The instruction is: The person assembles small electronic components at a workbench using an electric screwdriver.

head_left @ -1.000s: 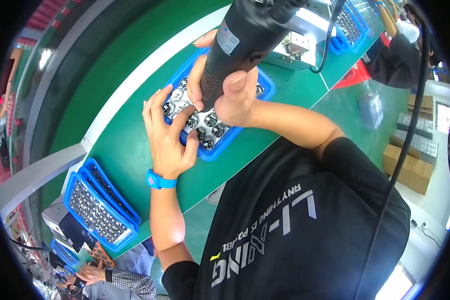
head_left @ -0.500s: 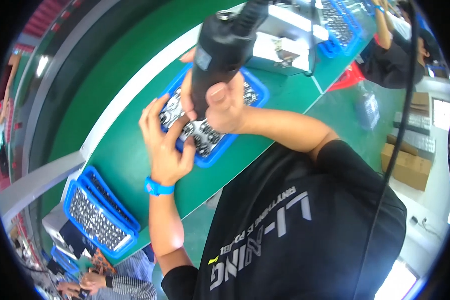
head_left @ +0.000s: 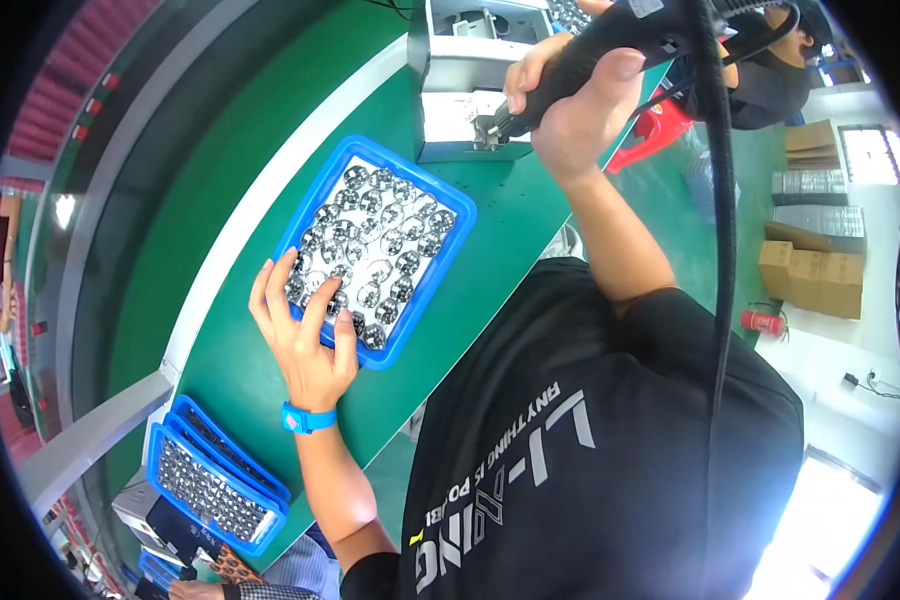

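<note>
Nearest: black T-shirt (head_left: 610, 450) w/ pale lettering fills lower centre.

L forearm comes up from lower edge, blue wristband (head_left: 305, 418) at wrist. Left hand (head_left: 305, 335) palm-down, fingers (head_left: 317, 303) spread wide, tips resting on near-left corner of blue tray (head_left: 457, 260) and on the small round silvery parts (head_left: 375, 250) in it. Nothing gripped; flat contact only.

Tray lies on green bench top (head_left: 240, 370), tilted diagonally in view, parts in rows, packed close.

R forearm raised steeply, elbow bent, wrist above tray level. Right hand (head_left: 575, 95) wrapped tight round black powered driver (head_left: 610, 45), thumb across barrel, fingers curled shut behind it. Tool tip end near grey metal fixture (head_left: 465, 75), contact cannot be told. Black cable (head_left: 718, 230) hangs from tool rear, down across shoulder.

Lower left: two more blue trays stacked (head_left: 215, 480) at bench edge, well apart from hand.

Far right: cardboard boxes (head_left: 815, 275) on floor; another person's dark sleeve (head_left: 770, 75) top right.
</note>
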`<state>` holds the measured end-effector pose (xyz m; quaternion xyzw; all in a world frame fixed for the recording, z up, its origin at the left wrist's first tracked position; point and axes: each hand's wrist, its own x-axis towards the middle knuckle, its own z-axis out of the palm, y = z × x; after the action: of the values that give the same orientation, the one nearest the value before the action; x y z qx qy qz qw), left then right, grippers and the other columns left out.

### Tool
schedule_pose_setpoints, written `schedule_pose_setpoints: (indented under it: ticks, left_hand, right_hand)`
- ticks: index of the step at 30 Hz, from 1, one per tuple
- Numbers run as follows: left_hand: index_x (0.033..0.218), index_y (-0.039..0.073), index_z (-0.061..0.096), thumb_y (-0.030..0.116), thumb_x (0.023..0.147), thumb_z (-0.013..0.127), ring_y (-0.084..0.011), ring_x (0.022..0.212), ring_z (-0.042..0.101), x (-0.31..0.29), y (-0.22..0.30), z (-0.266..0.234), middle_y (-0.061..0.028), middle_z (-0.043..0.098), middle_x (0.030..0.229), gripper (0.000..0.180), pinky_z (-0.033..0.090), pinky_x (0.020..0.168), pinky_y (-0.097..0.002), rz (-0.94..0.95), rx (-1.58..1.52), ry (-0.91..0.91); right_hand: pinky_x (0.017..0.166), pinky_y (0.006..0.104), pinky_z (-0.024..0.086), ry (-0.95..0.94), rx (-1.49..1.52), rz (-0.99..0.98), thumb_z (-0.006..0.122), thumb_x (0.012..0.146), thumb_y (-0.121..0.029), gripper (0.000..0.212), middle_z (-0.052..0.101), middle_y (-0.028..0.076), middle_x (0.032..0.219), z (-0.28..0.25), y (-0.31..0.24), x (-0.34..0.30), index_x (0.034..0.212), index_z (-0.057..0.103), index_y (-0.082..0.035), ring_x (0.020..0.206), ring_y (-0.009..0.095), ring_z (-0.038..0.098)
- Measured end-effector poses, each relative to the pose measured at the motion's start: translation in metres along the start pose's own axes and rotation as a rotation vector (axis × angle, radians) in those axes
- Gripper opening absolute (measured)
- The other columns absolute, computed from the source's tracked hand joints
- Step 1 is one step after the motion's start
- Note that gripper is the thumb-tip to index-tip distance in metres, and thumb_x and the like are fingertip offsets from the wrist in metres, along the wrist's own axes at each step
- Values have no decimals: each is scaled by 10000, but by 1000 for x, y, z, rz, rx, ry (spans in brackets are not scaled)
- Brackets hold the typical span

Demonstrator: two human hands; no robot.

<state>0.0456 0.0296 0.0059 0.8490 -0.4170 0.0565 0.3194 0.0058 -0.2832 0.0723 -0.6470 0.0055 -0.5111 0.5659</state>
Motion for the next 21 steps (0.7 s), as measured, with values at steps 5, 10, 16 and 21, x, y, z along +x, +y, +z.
schedule_pose_setpoints:
  ticks: [5, 10, 16, 21]
  left_hand:
    - [1006, 65, 735, 156, 802, 618, -445, 1321, 392, 0, 0, 1, -189, 485, 1422, 252, 311, 1102, -558, -4, 2, -3]
    - [991, 71, 735, 143, 742, 636, -457, 1311, 385, -2, -2, 1, -198, 478, 1417, 277, 322, 1093, -566, -5, -6, -2]
    - [998, 74, 734, 138, 739, 635, -458, 1311, 386, -2, -2, 1, -198, 478, 1418, 285, 320, 1094, -569, -13, -11, 1]
    - [1000, 75, 734, 128, 733, 630, -457, 1309, 387, -2, -3, 0, -199, 477, 1419, 291, 320, 1093, -567, -12, -21, -1]
  right_hand:
    - [433, 328, 453, -41, 19, -34, 391, 938, -730, 802, 544, 126, 575, -8, 3, 4, 765, 507, 44, 441, 227, 544]
    - [430, 333, 451, -16, 28, -23, 410, 952, -702, 765, 536, 122, 576, -3, 9, 5, 788, 503, 40, 438, 222, 541]
    - [395, 260, 412, -137, 136, 20, 561, 1007, -412, 407, 530, 62, 628, 8, 12, -1, 1017, 429, -27, 414, 136, 505]
    - [450, 306, 443, -119, 51, 71, 393, 986, -652, 675, 536, 122, 597, 3, -15, -4, 1234, 419, -25, 437, 194, 518]
